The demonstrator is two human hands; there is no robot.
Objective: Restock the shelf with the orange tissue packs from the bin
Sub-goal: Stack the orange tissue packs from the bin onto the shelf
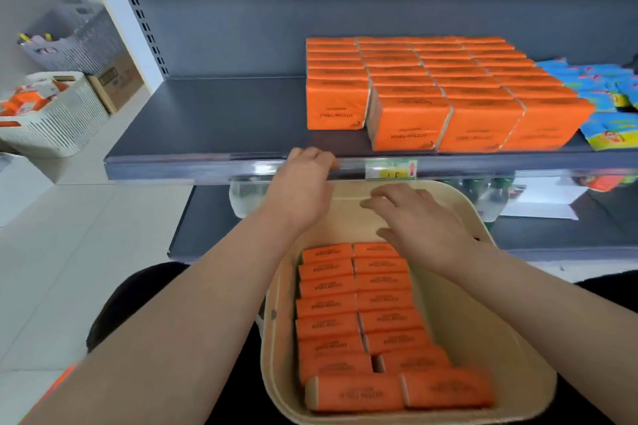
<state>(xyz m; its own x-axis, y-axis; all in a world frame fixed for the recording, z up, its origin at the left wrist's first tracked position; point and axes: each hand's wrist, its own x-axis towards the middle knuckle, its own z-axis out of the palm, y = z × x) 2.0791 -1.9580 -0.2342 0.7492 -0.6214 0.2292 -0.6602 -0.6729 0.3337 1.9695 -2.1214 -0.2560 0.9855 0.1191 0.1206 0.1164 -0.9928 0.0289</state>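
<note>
A beige bin (511, 331) sits in front of me, below the shelf edge, with two rows of orange tissue packs (359, 307) standing in its near half. On the grey shelf (207, 121) a block of orange tissue packs (442, 97) stands in several rows, right of centre. My left hand (303, 190) hovers at the shelf's front lip, fingers loosely curled, holding nothing. Over the bare far end of the bin, my right hand (417, 221) is spread flat and holds nothing.
Blue and yellow packets (607, 103) lie right of the orange block. A price tag (392, 170) is on the shelf lip. A lower shelf holds bottles (483, 190). At far left a white basket (58, 121), a grey basket (76, 41) and a cardboard box (117, 79) stand on the floor.
</note>
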